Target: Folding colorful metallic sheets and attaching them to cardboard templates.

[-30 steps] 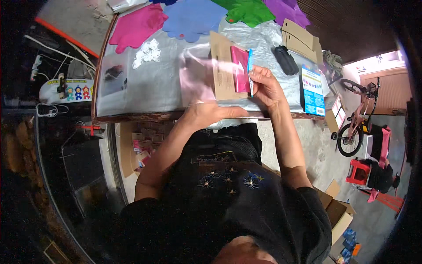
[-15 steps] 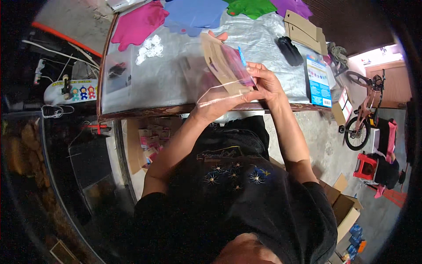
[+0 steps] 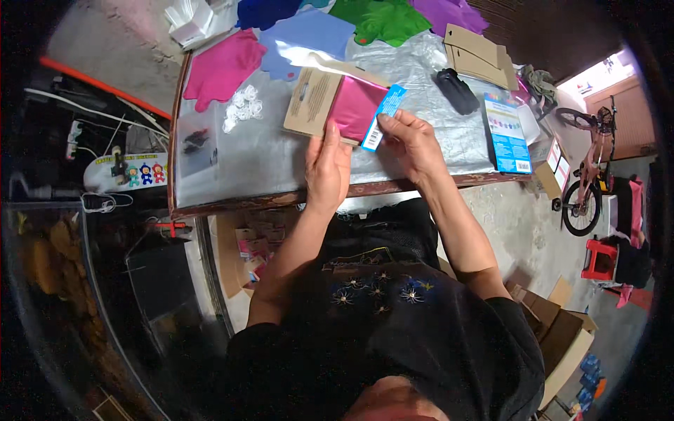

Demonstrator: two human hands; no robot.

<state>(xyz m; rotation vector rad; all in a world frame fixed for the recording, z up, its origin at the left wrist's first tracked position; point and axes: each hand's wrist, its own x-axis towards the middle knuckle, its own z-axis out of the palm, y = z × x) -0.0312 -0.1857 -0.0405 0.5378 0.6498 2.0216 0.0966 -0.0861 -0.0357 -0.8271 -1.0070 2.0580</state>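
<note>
Between my hands, above the table's front edge, is a flat package (image 3: 357, 109). It has a brown cardboard panel, folded pink shiny foil and a blue strip with a barcode at its right end. Clear plastic glints along its top edge. My left hand (image 3: 328, 172) holds the lower edge near the middle, fingers pointing up. The blue strip is pinched between thumb and fingers of my right hand (image 3: 415, 146). Beyond the package lie flat foil shapes: pink (image 3: 223, 67), light blue (image 3: 309, 34), green (image 3: 379, 19) and purple (image 3: 451, 14).
White string bundles (image 3: 243, 107) and a clear bag with dark bits (image 3: 196, 142) lie at left on the silvery-covered table (image 3: 267, 172). At right are a black object (image 3: 456, 91), brown cards (image 3: 481, 56) and a blue printed card (image 3: 507, 133). Open cardboard boxes (image 3: 562, 344) stand below.
The package has turned from a steep tilt to nearly flat, showing its cardboard, pink foil and blue strip. My left hand has shifted from beneath it to its lower edge.
</note>
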